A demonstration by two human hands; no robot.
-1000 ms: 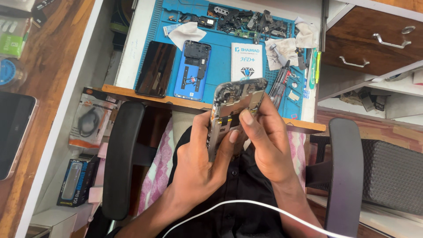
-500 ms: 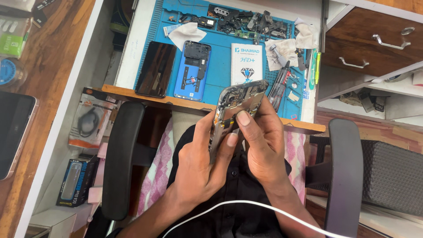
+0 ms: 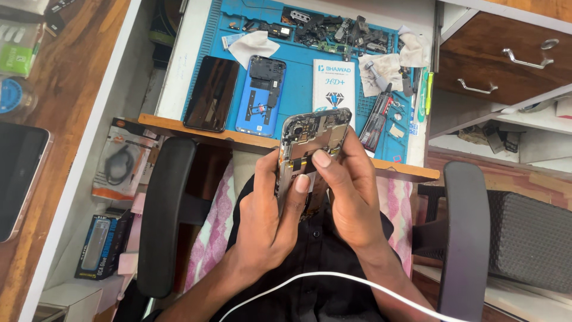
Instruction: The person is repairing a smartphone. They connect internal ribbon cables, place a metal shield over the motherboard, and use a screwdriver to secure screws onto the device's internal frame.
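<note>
Both hands hold an opened phone point(image 3: 311, 149) with its back off, raised above the lap and just in front of the near edge of the worktop point(image 3: 250, 142). The left hand point(image 3: 268, 220) wraps the phone's lower left side, thumb pressed on the exposed inside. The right hand point(image 3: 351, 197) clasps the right side, thumb tip resting near the middle of the board.

Behind the phone, a blue mat point(image 3: 298, 77) covers the worktop. On it lie a black phone point(image 3: 211, 93) with a dark screen, just beside a blue phone back shell point(image 3: 261, 95), and a white card point(image 3: 333, 83) partly hidden by the raised phone. Small dark parts point(image 3: 333, 30) are scattered along the mat's far edge, with 2 crumpled white cloths point(image 3: 253, 46) among them. Tools point(image 3: 381, 116) lie at the mat's right side.

A white cable point(image 3: 333, 280) crosses the forearms. 2 black chair armrests point(image 3: 164, 214) flank the lap. Open wooden drawers point(image 3: 506, 53) stand to the right.
</note>
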